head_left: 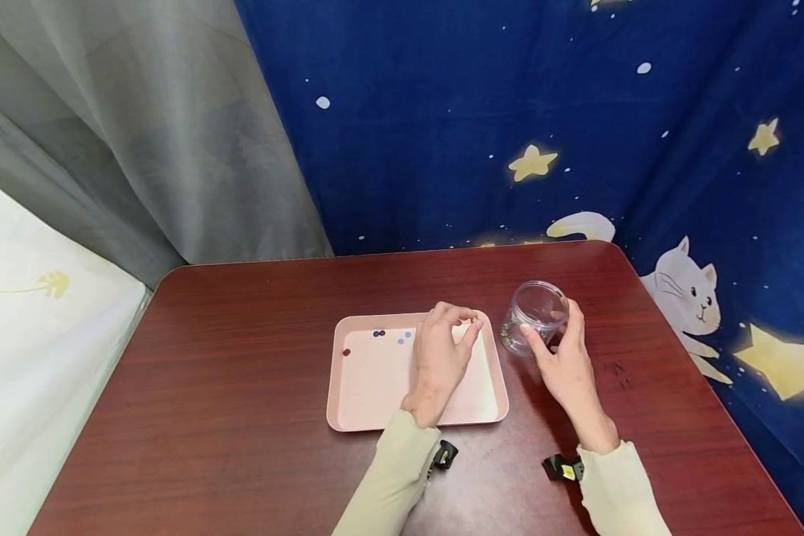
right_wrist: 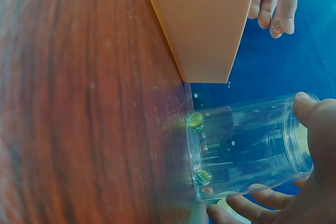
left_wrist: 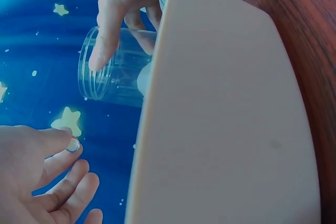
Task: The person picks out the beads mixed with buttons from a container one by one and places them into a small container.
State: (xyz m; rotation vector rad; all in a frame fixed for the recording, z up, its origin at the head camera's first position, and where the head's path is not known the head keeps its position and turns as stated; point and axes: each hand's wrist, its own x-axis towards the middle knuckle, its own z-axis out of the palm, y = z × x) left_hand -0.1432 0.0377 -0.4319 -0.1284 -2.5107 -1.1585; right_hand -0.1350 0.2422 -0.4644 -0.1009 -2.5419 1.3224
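My left hand (head_left: 438,353) is above the right half of the pink tray (head_left: 368,398), pinching a small glass marble (left_wrist: 73,145) between thumb and index finger. In the right wrist view that marble looks brownish. Inside the tray lie light blue marbles (head_left: 400,342), a dark blue and dark pair (head_left: 377,334), and a dark red one (head_left: 346,353). My right hand (head_left: 566,365) grips a clear open-topped jar (right_wrist: 247,148) by its side, just right of the tray. At the jar's bottom are several marbles, including green-swirled ones (right_wrist: 203,177) and small reddish ones.
A dark red wooden table (head_left: 241,387) carries the tray and jar. Behind it hang a blue star-patterned curtain (head_left: 429,149) and a grey curtain (head_left: 174,149). White cloth (head_left: 33,357) is at the left. Black straps (head_left: 445,454) show at both wrists.
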